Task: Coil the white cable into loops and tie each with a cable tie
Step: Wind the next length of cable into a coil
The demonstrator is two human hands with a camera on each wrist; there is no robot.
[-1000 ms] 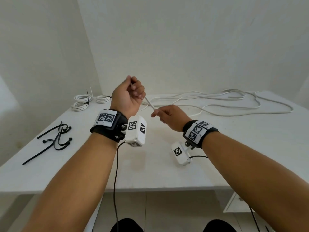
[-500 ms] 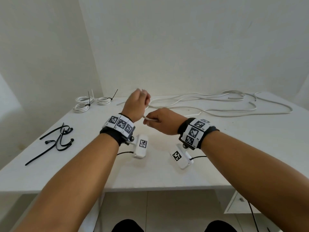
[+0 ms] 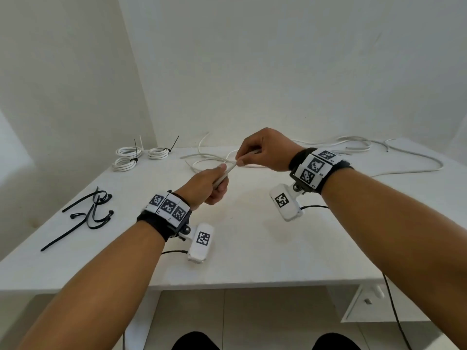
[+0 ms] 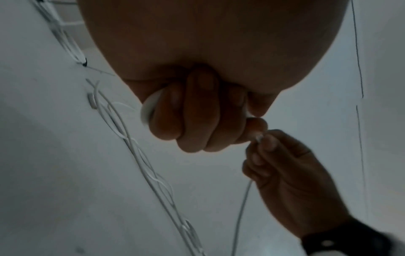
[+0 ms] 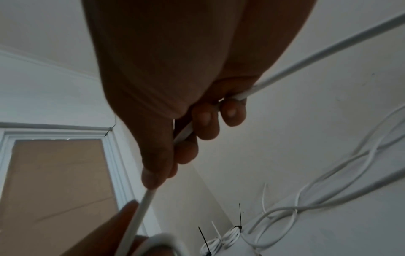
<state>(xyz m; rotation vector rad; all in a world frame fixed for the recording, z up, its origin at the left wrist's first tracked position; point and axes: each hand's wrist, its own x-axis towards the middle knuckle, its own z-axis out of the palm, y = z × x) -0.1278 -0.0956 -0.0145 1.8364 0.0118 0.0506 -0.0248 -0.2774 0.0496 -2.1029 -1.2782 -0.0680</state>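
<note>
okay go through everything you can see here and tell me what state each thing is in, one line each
white cable: mostly uncoiled, sprawled on the table, one stretch held up.
left hand: gripping the cable.
right hand: pinching the cable.
coiled bundles: three, tied, on the table.
black cable ties: loose, unused.

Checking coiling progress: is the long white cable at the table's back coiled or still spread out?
Spread out: the white cable trails loosely across the table, untied.

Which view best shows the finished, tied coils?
The head view: all three tied coils lie whole at the table's far left. The right wrist view catches some at its bottom edge, cut off. The left wrist view shows only a blurred sliver top left.
</note>
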